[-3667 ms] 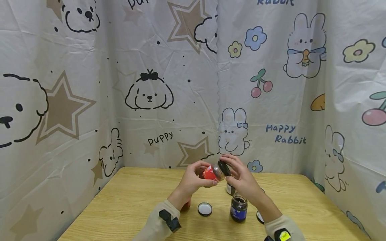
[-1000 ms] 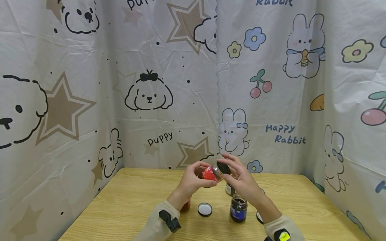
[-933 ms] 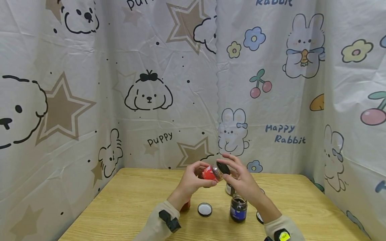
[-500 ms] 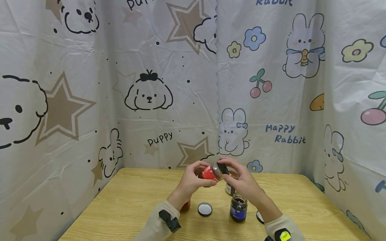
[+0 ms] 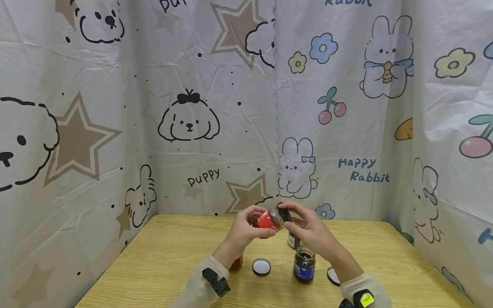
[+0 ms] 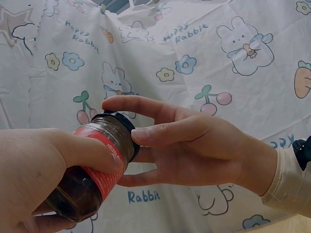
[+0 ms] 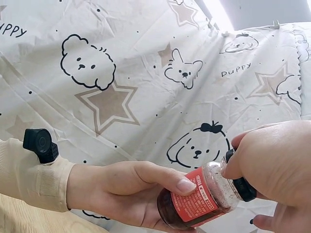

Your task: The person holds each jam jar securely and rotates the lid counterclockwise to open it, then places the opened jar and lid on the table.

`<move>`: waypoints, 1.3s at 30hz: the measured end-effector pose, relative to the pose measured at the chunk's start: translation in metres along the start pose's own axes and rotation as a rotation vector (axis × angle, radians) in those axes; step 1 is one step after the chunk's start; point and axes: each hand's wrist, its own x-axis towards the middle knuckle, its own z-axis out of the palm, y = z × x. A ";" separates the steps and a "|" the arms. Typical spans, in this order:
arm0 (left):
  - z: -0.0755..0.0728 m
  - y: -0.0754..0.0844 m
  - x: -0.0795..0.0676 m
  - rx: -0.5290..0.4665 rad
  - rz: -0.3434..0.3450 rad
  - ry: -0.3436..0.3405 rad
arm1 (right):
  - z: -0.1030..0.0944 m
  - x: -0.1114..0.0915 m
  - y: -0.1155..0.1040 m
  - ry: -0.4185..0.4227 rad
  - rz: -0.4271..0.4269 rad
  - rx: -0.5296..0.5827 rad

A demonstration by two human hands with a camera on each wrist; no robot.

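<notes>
My left hand (image 5: 242, 229) grips a glass jar (image 5: 266, 220) with a red label, held tilted above the table with its mouth toward the right. In the left wrist view the jar (image 6: 99, 167) has dark contents low down and a clear neck. A black lid (image 5: 285, 213) sits at the mouth, and my right hand (image 5: 309, 229) pinches its rim between thumb and fingers. The right wrist view has the lid (image 7: 244, 189) partly hidden by the right hand (image 7: 277, 167). Whether the lid is threaded on, I cannot tell.
An uncapped jar (image 5: 304, 270) with a blue label stands on the wooden table (image 5: 173, 256). Behind it is another jar (image 5: 294, 241), partly hidden. Two lids, one left (image 5: 261, 267) and one right (image 5: 333, 276), lie white side up. A red object (image 5: 237, 262) shows under the left wrist.
My right fingers, raised and more spread a second ago, have come down onto the lid's rim, and the lid has turned slightly. The left hand and its jar stay nearly still.
</notes>
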 end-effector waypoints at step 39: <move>-0.001 0.005 -0.001 -0.012 -0.003 0.037 | 0.005 -0.001 0.003 0.247 0.063 0.161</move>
